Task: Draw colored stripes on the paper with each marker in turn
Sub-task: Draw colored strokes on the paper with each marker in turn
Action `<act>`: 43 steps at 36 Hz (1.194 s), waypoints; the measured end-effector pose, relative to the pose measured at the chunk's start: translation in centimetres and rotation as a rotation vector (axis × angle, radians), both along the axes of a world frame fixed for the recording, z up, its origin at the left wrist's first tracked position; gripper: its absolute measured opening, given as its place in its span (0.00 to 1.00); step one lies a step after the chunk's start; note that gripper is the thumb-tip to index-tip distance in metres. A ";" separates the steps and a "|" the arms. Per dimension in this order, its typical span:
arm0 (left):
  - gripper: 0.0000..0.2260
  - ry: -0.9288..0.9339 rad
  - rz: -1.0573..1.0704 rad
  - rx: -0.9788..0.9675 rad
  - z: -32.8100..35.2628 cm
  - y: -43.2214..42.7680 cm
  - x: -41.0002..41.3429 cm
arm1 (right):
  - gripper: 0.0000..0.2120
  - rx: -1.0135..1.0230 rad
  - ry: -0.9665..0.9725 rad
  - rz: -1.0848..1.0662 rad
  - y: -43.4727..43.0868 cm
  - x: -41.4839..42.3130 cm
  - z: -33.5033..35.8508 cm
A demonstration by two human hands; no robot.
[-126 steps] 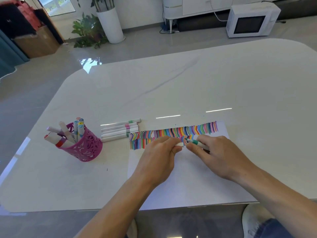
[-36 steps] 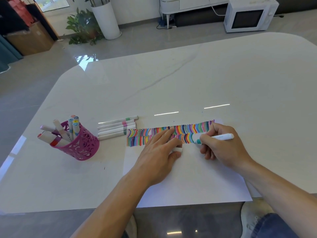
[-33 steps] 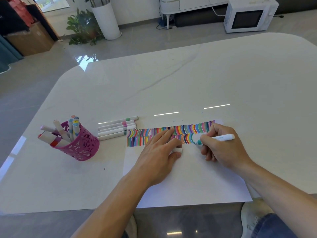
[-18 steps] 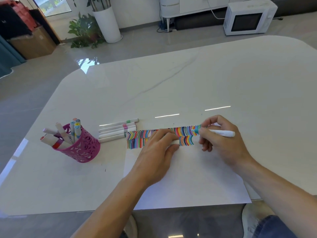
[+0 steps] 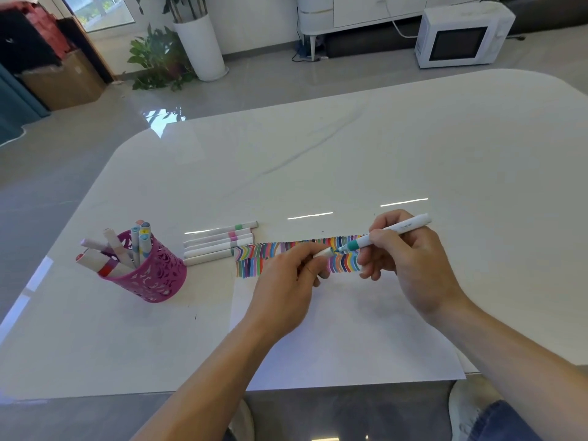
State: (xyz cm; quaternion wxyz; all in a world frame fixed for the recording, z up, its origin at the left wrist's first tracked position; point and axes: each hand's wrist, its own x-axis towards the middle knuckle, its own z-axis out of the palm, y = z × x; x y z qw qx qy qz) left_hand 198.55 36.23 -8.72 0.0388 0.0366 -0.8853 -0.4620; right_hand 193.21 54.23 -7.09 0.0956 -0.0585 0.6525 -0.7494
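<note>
Gripped a teal-banded marker (image 5: 386, 235) in the right hand (image 5: 410, 262), centre right, tip over the stripes (image 5: 251, 257) on the paper (image 5: 350, 345). Pinched a white cap (image 5: 322, 252) in the left hand (image 5: 286, 291), centre frame. Kept spare markers (image 5: 127, 249) in a pink cup (image 5: 149, 276), left.

Bright daylight enters from the window (image 5: 95, 11) at upper left, glaring off the floor (image 5: 162, 117) and streaking the glossy table (image 5: 413, 148). Wide-angle distortion bends the frame edges; shadows are soft.
</note>
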 end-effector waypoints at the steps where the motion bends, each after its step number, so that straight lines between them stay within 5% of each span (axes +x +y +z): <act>1: 0.08 -0.007 -0.001 0.013 0.0 0.0 0.0 | 0.07 0.001 0.002 0.001 0.0 0.0 0.0; 43: 0.10 -0.056 -0.052 -0.101 0.9 -0.5 0.5 | 0.07 -0.003 -0.050 0.203 0.1 0.6 -1.1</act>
